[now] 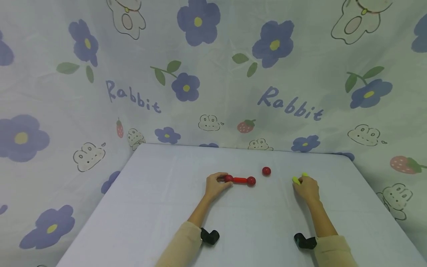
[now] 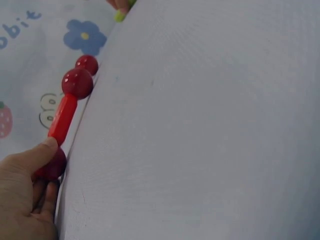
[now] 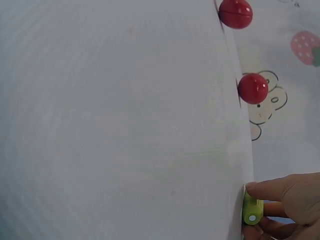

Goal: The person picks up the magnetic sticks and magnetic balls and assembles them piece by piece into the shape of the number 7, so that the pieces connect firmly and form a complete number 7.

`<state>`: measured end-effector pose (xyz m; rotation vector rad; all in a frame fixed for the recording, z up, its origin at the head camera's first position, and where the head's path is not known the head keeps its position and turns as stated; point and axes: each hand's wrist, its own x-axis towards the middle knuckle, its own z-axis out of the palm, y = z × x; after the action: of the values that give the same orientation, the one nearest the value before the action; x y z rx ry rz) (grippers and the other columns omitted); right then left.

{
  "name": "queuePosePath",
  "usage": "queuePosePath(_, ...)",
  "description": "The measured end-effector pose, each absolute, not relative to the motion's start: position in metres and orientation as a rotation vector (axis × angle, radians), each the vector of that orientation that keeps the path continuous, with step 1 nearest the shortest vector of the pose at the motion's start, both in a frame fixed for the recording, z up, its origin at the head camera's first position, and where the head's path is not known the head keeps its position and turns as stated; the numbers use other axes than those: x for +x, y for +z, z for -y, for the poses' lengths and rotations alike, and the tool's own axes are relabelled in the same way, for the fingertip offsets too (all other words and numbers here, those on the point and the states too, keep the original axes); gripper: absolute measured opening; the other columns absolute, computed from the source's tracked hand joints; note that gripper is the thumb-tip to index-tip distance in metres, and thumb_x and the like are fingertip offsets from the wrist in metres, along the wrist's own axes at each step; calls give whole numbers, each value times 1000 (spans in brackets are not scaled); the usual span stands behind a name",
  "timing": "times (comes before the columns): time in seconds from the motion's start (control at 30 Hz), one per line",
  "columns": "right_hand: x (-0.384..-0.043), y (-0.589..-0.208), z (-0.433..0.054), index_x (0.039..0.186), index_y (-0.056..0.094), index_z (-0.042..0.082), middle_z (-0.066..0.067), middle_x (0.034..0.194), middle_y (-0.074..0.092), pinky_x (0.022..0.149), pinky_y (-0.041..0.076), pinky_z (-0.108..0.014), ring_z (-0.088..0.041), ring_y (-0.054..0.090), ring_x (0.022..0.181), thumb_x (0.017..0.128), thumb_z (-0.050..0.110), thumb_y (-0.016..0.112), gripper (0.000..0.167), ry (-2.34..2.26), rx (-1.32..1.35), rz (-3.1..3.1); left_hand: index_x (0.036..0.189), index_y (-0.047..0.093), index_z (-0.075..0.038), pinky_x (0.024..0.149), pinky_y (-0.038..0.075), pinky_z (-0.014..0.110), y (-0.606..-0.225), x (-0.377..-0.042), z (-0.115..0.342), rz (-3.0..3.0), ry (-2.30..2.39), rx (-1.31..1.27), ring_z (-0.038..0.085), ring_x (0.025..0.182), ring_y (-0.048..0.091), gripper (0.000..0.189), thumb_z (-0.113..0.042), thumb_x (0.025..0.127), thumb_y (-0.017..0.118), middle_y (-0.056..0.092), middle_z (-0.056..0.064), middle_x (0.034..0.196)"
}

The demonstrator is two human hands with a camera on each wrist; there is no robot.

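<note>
A short red rod (image 1: 240,180) joins two dark red balls, one at its left end (image 1: 228,178) and one at its right end (image 1: 251,181). My left hand (image 1: 215,185) holds the left ball between thumb and fingers; in the left wrist view the thumb lies where rod and ball (image 2: 54,165) meet. Off to the right, my right hand (image 1: 307,188) pinches a yellow-green piece (image 1: 296,180), another bit of that colour showing beyond the fingers. In the right wrist view it is a short green rod (image 3: 253,207) with a pale round spot on its end.
A loose dark red ball (image 1: 266,171) lies between the hands, just beyond the joined piece's right end. The white table (image 1: 160,207) runs back to a hanging cloth (image 1: 220,104) printed with flowers and rabbits. A black wrist camera (image 1: 210,237) sits by each sleeve.
</note>
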<state>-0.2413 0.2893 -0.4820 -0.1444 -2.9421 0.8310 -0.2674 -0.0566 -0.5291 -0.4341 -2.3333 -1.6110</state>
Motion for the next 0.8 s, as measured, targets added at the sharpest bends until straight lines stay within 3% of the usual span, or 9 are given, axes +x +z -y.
queuePosePath(0.23,-237,-483,-296,116,52,-20,-38,111,56,79,50,-55,-52,55,100,90,20,56,48,901,-192,2872,105,66,7,80,54,34,-531,-267,56,2342,-1599,-443,27,85,68,41,-11,72,81,69,18,100)
queuePosePath(0.5,-233,-482,-308,113,54,-19,-35,104,59,76,51,-51,-48,58,94,91,14,55,40,906,-209,2745,105,67,6,81,54,35,-529,-267,56,2357,-1597,-414,27,86,68,40,-11,71,81,69,18,100)
queuePosePath(0.8,-232,-483,-319,111,53,-21,-37,103,58,78,47,-56,-51,56,93,88,10,57,39,853,-250,2695,106,67,6,80,54,34,-531,-266,57,2357,-1617,-405,25,86,68,39,-10,72,81,70,16,100)
